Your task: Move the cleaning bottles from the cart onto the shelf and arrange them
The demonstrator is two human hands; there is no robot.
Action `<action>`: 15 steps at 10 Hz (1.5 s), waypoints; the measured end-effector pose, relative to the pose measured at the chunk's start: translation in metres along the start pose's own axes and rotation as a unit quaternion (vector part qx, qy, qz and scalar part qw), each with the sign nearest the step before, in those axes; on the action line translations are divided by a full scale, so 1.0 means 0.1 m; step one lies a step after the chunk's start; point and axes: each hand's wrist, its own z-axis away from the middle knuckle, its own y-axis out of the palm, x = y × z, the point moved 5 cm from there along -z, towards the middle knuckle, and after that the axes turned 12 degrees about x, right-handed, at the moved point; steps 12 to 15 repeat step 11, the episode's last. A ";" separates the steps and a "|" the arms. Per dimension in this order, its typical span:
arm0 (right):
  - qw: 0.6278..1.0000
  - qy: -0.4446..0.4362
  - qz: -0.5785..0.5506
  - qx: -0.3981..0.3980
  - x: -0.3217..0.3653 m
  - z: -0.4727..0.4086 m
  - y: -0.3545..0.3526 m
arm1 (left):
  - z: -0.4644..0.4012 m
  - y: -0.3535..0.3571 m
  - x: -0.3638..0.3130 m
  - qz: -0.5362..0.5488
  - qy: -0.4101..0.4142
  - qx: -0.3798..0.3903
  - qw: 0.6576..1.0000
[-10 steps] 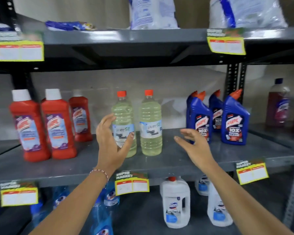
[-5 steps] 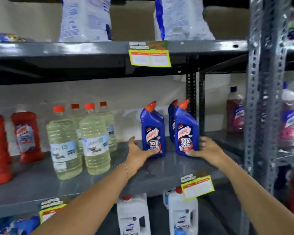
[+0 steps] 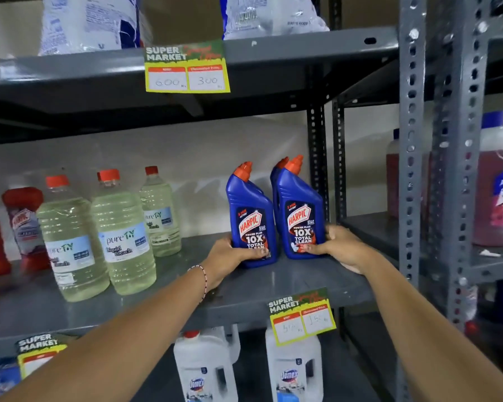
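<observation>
The left hand [image 3: 230, 258] is wrapped around the base of one blue toilet-cleaner bottle [image 3: 250, 219], thumb across the lower label, and the right hand [image 3: 341, 250] clasps the base of a second blue bottle [image 3: 301, 216] just beside it. Both bottles stand upright on the grey middle shelf [image 3: 288, 281], toward its right end and set a little back from the front edge, labels facing out. A third blue bottle [image 3: 276, 177] peeks out behind the right one.

To the left on the same shelf stand clear bleach bottles [image 3: 122, 239] with red caps, and beyond them, at the left end, red bottles [image 3: 25, 224]. A yellow price tag [image 3: 301, 319] hangs from the front edge below the blue pair. White jugs [image 3: 294, 369] sit on the shelf underneath. The cart is not in view.

This looks like the arranging step: the bottles are already on the shelf and are being squared up. The next move probably calls for sliding the pair into an even row, labels forward, without knocking the bottle behind, then letting go.
</observation>
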 end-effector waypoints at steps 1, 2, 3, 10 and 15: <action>1.000 -0.006 -0.017 0.007 -0.01 -0.01 -0.04 | 0.02 0.02 -0.01 0.006 -0.005 0.004 1.000; 0.999 -0.001 -0.024 0.024 0.00 -0.03 -0.04 | 0.03 0.01 -0.01 0.001 -0.011 0.001 1.000; 0.999 0.006 -0.022 0.038 0.00 -0.06 -0.06 | 0.03 0.02 -0.01 -0.001 -0.011 -0.003 1.000; 0.997 -0.021 -0.071 -0.005 0.02 -0.01 -0.03 | 0.07 -0.14 -0.03 -0.005 -0.016 0.032 0.999; 0.990 -0.045 -0.110 -0.073 0.11 0.12 0.00 | 0.28 -0.34 -0.05 0.002 -0.004 -0.029 1.000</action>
